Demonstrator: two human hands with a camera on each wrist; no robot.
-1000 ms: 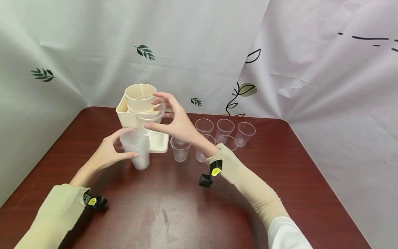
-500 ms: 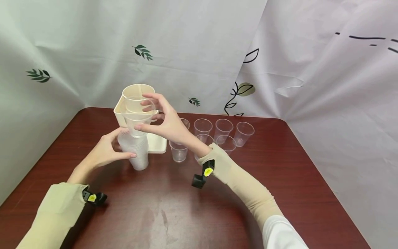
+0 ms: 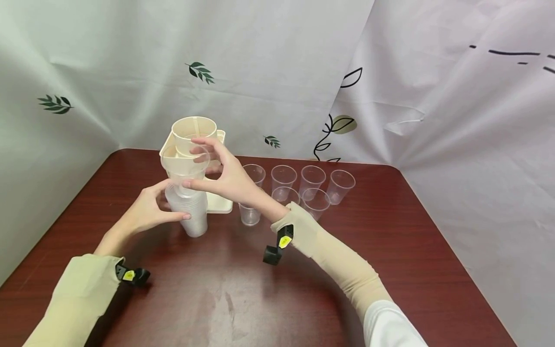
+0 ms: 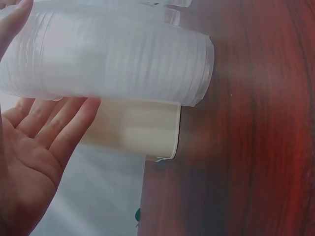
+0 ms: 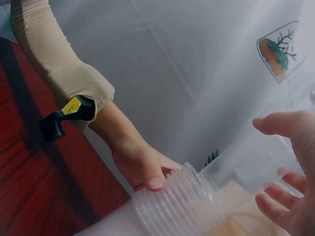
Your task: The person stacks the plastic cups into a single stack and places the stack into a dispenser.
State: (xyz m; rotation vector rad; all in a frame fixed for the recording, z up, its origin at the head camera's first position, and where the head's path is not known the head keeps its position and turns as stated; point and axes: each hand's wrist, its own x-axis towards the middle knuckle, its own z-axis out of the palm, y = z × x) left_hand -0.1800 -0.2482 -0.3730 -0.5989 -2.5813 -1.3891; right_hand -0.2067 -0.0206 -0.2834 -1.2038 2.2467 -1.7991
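Observation:
My left hand (image 3: 147, 209) grips a tall stack of clear plastic cups (image 3: 196, 219), thumb on the near side and fingers behind. In the left wrist view the nested cups (image 4: 133, 61) lie across the picture, fingers (image 4: 74, 123) against their side. My right hand (image 3: 231, 178) holds a single clear plastic cup (image 3: 179, 166) between thumb and fingers, upright over the stack. Its lower end sits in the stack's mouth. From the right wrist view, this cup (image 5: 248, 160) lines up with the ribbed rims of the stack (image 5: 170, 206).
Behind the stack stands a cream container (image 3: 168, 150) with a round cream vessel (image 3: 194, 126) in it. Several clear cups stand in rows to the right, among them a far-right cup (image 3: 341, 185) and a near-left cup (image 3: 250, 215). A patterned white curtain (image 3: 260, 86) hangs behind the table (image 3: 277, 299).
My right hand has moved left and a little down, bringing its cup from beside the stack to over it and into its top. The left hand has kept its grip in place.

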